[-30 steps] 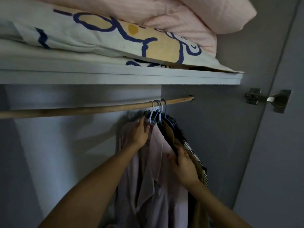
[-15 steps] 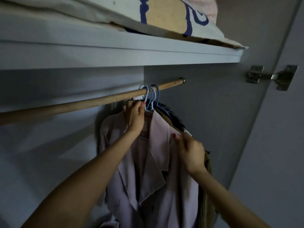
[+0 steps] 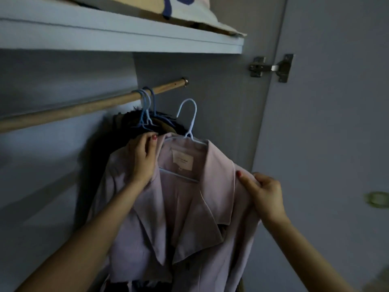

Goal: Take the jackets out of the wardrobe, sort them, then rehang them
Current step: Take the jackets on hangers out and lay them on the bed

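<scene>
Both arms reach up from the bottom of the frame, forearms angled toward the middle. The left hand (image 3: 141, 159) is raised at centre, fingers wrapped over the left shoulder of a pale pink jacket (image 3: 189, 207), thumb up near the collar. The right hand (image 3: 264, 193) sits lower, right of centre, pinching the jacket's other shoulder edge between thumb and fingers. So the hands are apart, each clamped on a shoulder of the same garment.

The jacket hangs in the middle of the frame, front open toward us, lapels folded out, its long axis running top to bottom with the shoulder line tilting down to the right. It sits on a pale blue hanger (image 3: 189, 121), whose hook stands free, clear of the wooden rail (image 3: 84, 106), below and right of it.

On the rail, upper centre, several other blue hangers (image 3: 146, 102) hold dark jackets (image 3: 134, 123) bunched behind the left hand. A white shelf (image 3: 126, 36) crosses the top, with bedding (image 3: 189, 9) on it. A metal hinge (image 3: 271, 67) shows at upper right.
</scene>
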